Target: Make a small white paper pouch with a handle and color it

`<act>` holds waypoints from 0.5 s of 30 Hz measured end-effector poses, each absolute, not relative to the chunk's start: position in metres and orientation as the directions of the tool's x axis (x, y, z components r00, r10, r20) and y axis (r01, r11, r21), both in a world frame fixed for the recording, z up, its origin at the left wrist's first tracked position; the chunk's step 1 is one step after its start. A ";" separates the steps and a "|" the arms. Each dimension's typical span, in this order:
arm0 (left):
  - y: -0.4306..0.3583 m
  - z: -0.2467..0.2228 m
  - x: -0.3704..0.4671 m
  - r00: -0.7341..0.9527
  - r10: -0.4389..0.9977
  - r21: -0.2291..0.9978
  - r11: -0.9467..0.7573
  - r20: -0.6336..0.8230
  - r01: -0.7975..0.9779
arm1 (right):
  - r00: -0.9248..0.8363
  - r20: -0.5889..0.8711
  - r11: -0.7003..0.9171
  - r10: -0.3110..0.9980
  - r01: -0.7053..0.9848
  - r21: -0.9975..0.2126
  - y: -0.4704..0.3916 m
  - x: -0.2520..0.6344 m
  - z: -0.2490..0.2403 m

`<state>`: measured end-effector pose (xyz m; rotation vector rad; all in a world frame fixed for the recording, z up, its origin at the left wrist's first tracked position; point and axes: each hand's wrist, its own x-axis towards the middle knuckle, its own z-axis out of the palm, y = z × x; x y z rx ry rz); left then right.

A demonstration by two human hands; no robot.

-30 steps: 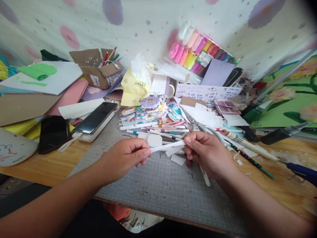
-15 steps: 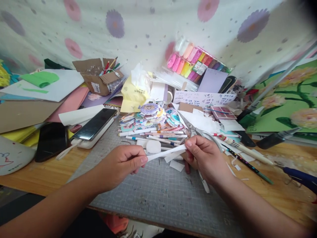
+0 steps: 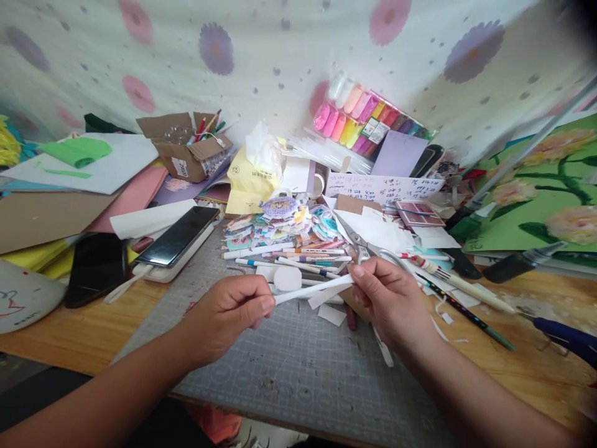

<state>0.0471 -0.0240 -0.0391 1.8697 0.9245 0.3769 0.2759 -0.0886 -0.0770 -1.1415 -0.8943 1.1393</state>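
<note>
A narrow white paper strip (image 3: pixel 313 290) is stretched between my two hands above the grey cutting mat (image 3: pixel 280 386). My left hand (image 3: pixel 233 314) pinches its left end between thumb and fingers. At the other end, my right hand (image 3: pixel 385 295) pinches it, slightly higher. Small white paper scraps (image 3: pixel 332 314) lie on the mat behind and below the strip. A round white piece (image 3: pixel 287 279) is just beyond my left fingertips. Scissors (image 3: pixel 359 242) lie behind my right hand, which partly hides them. Several markers (image 3: pixel 308 264) lie in a row past the strip.
A pile of colourful cut-outs (image 3: pixel 284 218) sits beyond the markers. To the left are a phone (image 3: pixel 180 235) on a white block and a cardboard box (image 3: pixel 186 149) of pencils. A blue-handled tool (image 3: pixel 566 336) and a dotted dark pen (image 3: pixel 466 314) lie right. Coloured clay packs (image 3: pixel 368 118) lean behind.
My left hand has shifted slightly left, and the strip between my hands looks narrower and a little longer. My right hand keeps its pinch almost in place.
</note>
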 end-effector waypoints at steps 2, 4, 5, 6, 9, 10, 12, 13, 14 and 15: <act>-0.025 -0.037 0.048 0.653 0.741 0.863 -0.221 -0.154 0.455 | 0.138 -0.068 -0.039 0.988 -0.202 -0.979 -0.087 0.278 -0.076; -0.026 -0.035 0.049 0.670 0.723 0.862 -0.220 -0.170 0.456 | 0.125 -0.059 -0.038 0.990 -0.163 -0.986 -0.087 0.280 -0.073; -0.027 -0.034 0.049 0.685 0.707 0.863 -0.225 -0.175 0.453 | 0.165 0.000 0.017 0.986 -0.099 -0.995 -0.088 0.280 -0.070; -0.028 -0.033 0.050 0.701 0.689 0.860 -0.233 -0.182 0.453 | 0.213 0.103 0.103 0.972 0.009 -0.995 -0.090 0.280 -0.067; -0.032 -0.031 0.053 0.766 0.620 0.810 -0.353 -0.171 0.467 | 0.141 0.469 0.383 0.872 0.399 -0.833 -0.099 0.276 -0.056; -0.034 -0.032 0.054 0.791 0.591 0.781 -0.416 -0.157 0.466 | 0.036 0.522 0.450 0.852 0.457 -0.767 -0.102 0.273 -0.053; -0.039 -0.033 0.056 0.840 0.528 0.717 -0.539 -0.122 0.443 | -0.172 0.506 0.524 0.845 0.457 -0.719 -0.108 0.267 -0.049; -0.041 -0.034 0.057 0.860 0.501 0.686 -0.591 -0.100 0.424 | -0.248 0.470 0.530 0.847 0.442 -0.724 -0.110 0.264 -0.048; -0.043 -0.034 0.058 0.875 0.477 0.660 -0.631 -0.083 0.407 | -0.297 0.432 0.523 0.852 0.434 -0.734 -0.111 0.261 -0.048; -0.045 -0.034 0.058 0.885 0.460 0.633 -0.666 -0.067 0.394 | -0.327 0.389 0.503 0.861 0.438 -0.745 -0.112 0.259 -0.049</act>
